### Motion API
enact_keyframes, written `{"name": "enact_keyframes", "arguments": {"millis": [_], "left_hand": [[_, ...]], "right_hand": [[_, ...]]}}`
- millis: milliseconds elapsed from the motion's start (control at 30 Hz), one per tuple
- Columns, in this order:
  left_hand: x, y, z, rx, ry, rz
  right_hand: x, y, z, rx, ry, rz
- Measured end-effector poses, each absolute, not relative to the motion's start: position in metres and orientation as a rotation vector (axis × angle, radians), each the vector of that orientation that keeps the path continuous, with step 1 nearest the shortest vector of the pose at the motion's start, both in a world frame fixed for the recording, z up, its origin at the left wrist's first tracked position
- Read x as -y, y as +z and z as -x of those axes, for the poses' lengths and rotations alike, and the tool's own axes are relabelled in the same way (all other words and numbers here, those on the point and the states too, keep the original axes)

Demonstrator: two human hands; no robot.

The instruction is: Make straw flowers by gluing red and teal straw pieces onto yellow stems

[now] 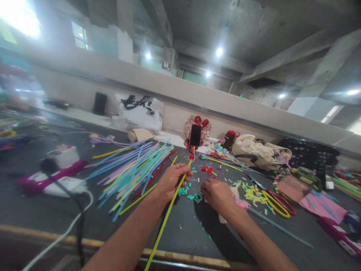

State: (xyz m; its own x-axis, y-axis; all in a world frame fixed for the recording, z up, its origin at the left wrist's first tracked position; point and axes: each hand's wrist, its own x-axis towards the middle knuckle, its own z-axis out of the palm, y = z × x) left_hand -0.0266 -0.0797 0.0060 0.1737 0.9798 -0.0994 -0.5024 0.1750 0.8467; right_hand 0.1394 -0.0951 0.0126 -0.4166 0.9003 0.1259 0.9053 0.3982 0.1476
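head view: yellow strip (pixel 168 211) in left hand (pixel 170 181); white bag (pixel 138 115) well behind

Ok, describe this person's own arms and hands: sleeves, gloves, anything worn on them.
Both arms are uncovered: the left forearm and right forearm show no sleeve up to the picture's lower edge. The left hand and right hand wear no gloves. No watch, bracelet or strap shows at either wrist. No ring stands out, though the fingers are too small to be sure.
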Motion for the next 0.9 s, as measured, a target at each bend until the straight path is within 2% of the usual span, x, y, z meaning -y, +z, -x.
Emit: {"name": "enact_keyframes", "arguments": {"millis": [367, 567, 900], "left_hand": [[0.085, 0.011, 0.027, -0.752, 1.193, -0.742], [0.082, 0.009, 0.024, -0.72, 1.156, -0.728], [0.086, 0.01, 0.019, -0.803, 1.159, -0.778]], "right_hand": [[0.133, 0.008, -0.171, 2.22, -0.071, 1.618], [0.161, -0.005, -0.246, 1.803, -0.015, 1.743], [0.163, -0.014, -0.262, 1.723, -0.094, 2.052]]}}
